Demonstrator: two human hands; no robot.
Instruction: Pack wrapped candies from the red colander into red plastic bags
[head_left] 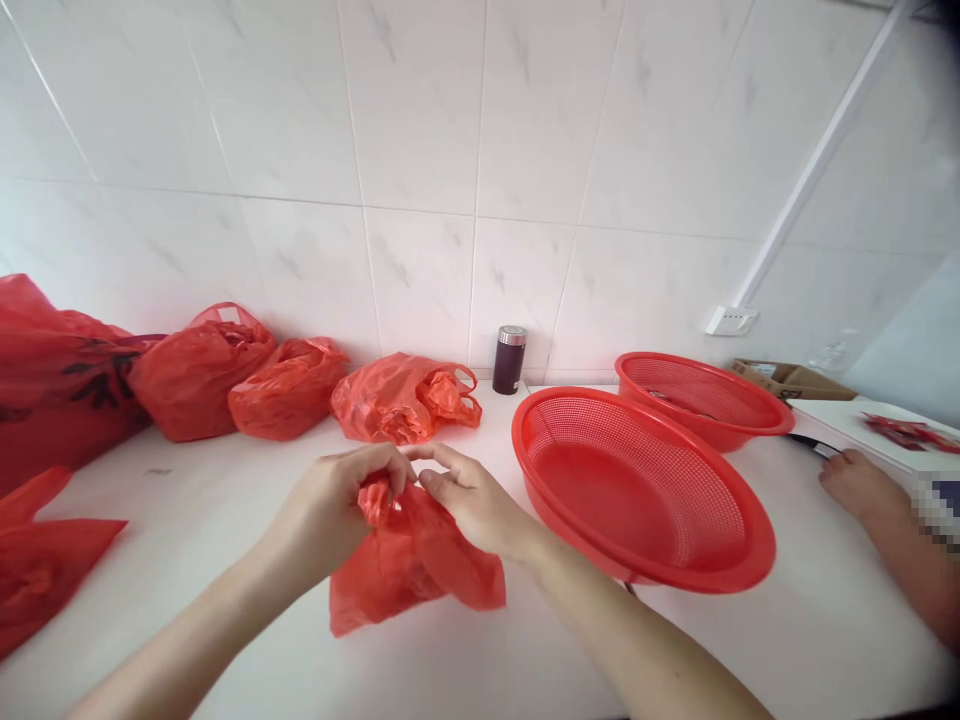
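A red plastic bag [409, 570], nearest the camera, is pinched at its gathered top by the nearly closed left hand [334, 505] and right hand [472, 500], over the white countertop [795, 640], beside a red colander [637, 490]. Tearing of the bag could be caused by excessive pulling.

Kitchen, by the look of it: marbled white wall tiles [420, 120] behind the table [795, 630], red plastic colanders [637, 490] and red plastic bags [289, 390] on the table, white wall socket [731, 320] above it.

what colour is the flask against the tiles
The flask is dark maroon with a silver top, shown best in the head view.
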